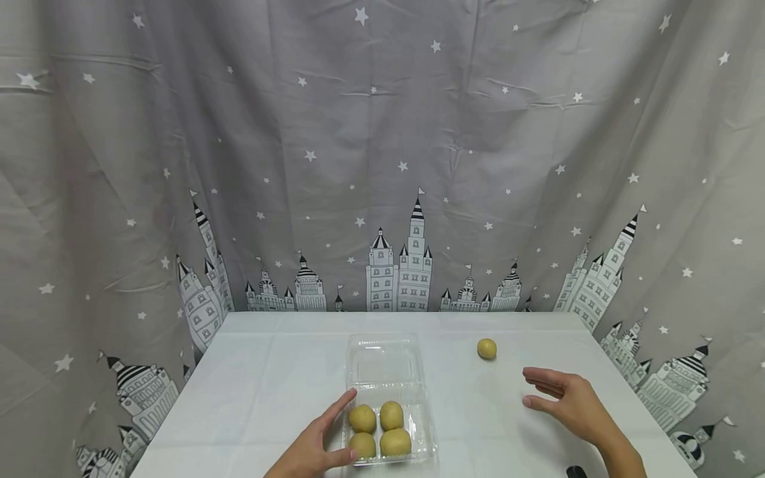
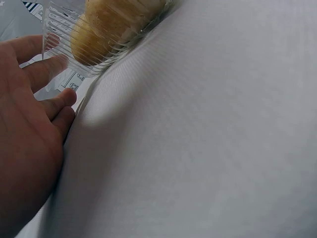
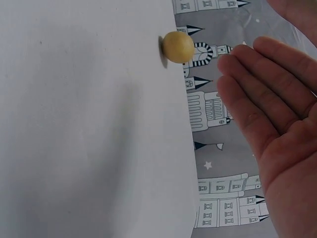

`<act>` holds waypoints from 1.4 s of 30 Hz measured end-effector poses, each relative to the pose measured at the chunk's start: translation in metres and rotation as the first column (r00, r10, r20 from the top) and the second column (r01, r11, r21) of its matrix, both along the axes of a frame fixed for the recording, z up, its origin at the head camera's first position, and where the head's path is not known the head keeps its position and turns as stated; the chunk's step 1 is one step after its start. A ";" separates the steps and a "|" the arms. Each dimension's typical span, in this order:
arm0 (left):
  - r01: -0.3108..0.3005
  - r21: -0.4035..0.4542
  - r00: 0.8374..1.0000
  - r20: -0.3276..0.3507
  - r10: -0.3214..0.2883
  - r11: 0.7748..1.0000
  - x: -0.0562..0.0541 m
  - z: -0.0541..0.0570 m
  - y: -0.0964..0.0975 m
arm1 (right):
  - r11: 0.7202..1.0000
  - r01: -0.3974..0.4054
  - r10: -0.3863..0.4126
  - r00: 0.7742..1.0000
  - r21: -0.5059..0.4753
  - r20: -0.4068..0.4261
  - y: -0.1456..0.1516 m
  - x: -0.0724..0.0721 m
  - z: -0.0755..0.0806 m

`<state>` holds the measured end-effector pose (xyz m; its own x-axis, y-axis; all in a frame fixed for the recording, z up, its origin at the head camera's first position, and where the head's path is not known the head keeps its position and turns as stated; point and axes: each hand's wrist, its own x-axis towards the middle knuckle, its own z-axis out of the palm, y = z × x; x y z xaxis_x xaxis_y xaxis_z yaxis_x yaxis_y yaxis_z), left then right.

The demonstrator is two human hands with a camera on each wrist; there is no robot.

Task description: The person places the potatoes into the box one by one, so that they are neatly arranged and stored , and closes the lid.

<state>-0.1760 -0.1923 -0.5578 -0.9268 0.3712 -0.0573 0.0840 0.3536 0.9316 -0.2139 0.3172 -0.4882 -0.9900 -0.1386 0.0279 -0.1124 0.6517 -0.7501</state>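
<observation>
A clear plastic clamshell box (image 1: pixel 424 425) lies with its lid folded back on the white table. In its base sit several round, yellow, potato-like pieces (image 1: pixel 395 442). My left hand (image 1: pixel 313 445) is at the box's left side, thumb and fingers spread apart; in the left wrist view, fingertips rest at the ribbed plastic wall (image 2: pixel 74 54). One more yellow piece (image 1: pixel 487 348) lies alone at the back right of the table. Nearer to me and right of it, my right hand (image 1: pixel 570 401) hovers with nothing in it, its fingers (image 3: pixel 262 94) extended in the right wrist view.
The raised clear lid (image 1: pixel 384 362) extends toward the table's back edge. A small black object (image 1: pixel 576 471) shows at the bottom, beside the right forearm. Behind the white table (image 1: pixel 269 372) hangs a grey curtain (image 1: pixel 382 133) printed with stars and castles.
</observation>
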 end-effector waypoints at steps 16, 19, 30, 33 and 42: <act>-0.001 0.014 1.000 -0.008 0.001 1.000 0.001 -0.001 0.001 | 0.999 -0.021 0.024 0.998 0.042 -0.062 0.005 -0.023 -0.003; -0.002 0.022 1.000 -0.011 0.002 1.000 0.001 -0.002 0.003 | 0.999 -0.021 0.023 0.998 0.049 -0.052 0.005 -0.028 -0.003; -0.019 0.015 1.000 -0.009 0.020 1.000 0.000 0.002 0.007 | 0.998 -0.036 0.039 0.998 0.059 -0.058 0.010 -0.046 -0.006; -0.034 0.012 0.999 -0.004 0.034 0.999 -0.001 0.002 0.009 | 0.997 -0.043 0.048 0.997 0.065 -0.065 0.011 -0.052 -0.007; -0.051 -0.003 0.999 0.002 0.051 0.999 -0.002 0.003 0.011 | 0.994 -0.051 0.059 0.995 0.092 -0.086 0.010 -0.070 -0.011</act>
<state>-0.1781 -0.1814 -0.5548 -0.9443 0.3235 -0.0608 0.0635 0.3602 0.9307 -0.2843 0.3271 -0.4996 -0.9750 -0.1984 0.1004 -0.2133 0.7069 -0.6743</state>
